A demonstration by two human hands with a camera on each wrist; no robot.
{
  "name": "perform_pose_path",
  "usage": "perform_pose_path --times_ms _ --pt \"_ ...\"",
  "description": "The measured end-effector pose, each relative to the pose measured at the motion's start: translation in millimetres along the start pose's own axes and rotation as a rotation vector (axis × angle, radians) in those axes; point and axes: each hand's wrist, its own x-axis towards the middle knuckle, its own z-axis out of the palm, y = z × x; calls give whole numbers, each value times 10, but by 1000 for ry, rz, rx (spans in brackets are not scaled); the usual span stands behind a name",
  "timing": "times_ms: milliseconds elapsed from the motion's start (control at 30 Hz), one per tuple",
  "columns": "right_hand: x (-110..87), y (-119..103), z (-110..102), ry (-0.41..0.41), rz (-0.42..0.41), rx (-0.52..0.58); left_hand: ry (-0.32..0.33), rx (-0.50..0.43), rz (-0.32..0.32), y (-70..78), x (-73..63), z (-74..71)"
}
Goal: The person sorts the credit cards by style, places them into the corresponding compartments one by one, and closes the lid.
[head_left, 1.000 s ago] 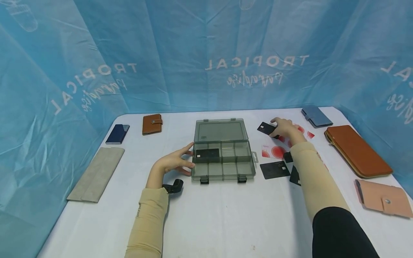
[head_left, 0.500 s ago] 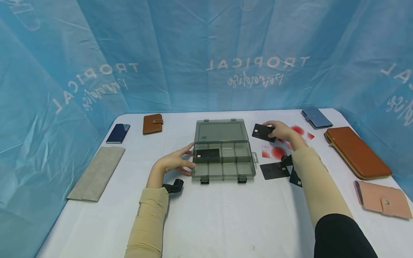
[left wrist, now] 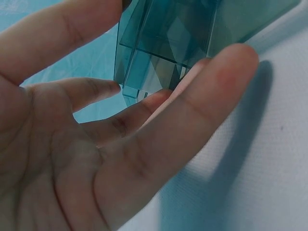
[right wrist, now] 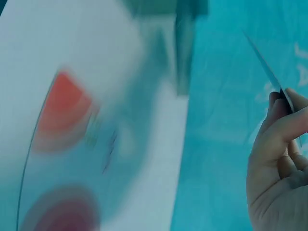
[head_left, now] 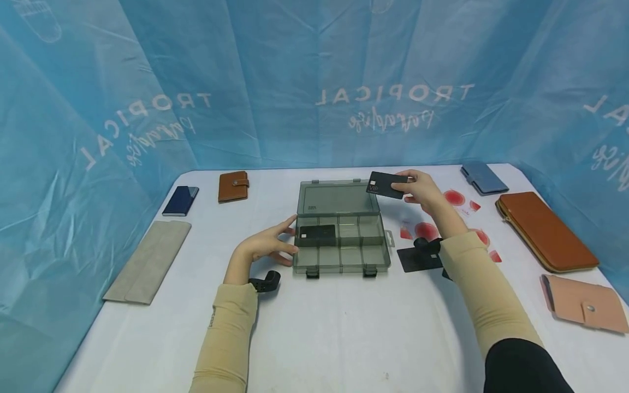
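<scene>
My right hand (head_left: 423, 192) pinches a black card (head_left: 386, 184) marked "VIP" between thumb and fingers, raised near the right edge of the raised lid (head_left: 339, 197). The right wrist view shows the card (right wrist: 264, 62) nearly edge-on. A see-through grey-green compartment box (head_left: 350, 261) stands open on the table. Another black card (head_left: 316, 236) lies in its upper left part. At the box's left side my left hand (head_left: 267, 244) rests with fingers spread and mostly straight, the fingertips at the wall. In the left wrist view they are beside the box (left wrist: 168, 43).
Right of the box lie a black card (head_left: 417, 258) and several white cards with red circles (head_left: 426, 231). Farther right are a blue wallet (head_left: 484, 178), a brown zip wallet (head_left: 545, 229) and a pink wallet (head_left: 585, 303). A beige pouch (head_left: 147, 262) and a small brown wallet (head_left: 233, 186) are left.
My right hand has lifted the black card off the card group and carried it left and up toward the box's lid. The left hand and the box have stayed put.
</scene>
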Motion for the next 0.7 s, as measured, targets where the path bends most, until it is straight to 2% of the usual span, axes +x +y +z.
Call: perform_pose_path --times_ms 133,300,400,567,700 --pt "-97 -93 187 -46 -35 30 2 -1 -3 11 -4 5" --pt "-193 -164 444 -153 -62 -23 6 11 -5 23 -2 8" --pt "-232 -193 580 -229 -49 -49 4 9 -4 21 13 11" --pt "-292 -261 760 -359 -46 -127 0 0 -6 11 28 15" --pt "-307 -318 904 -409 -72 -226 8 4 -3 8 21 15"
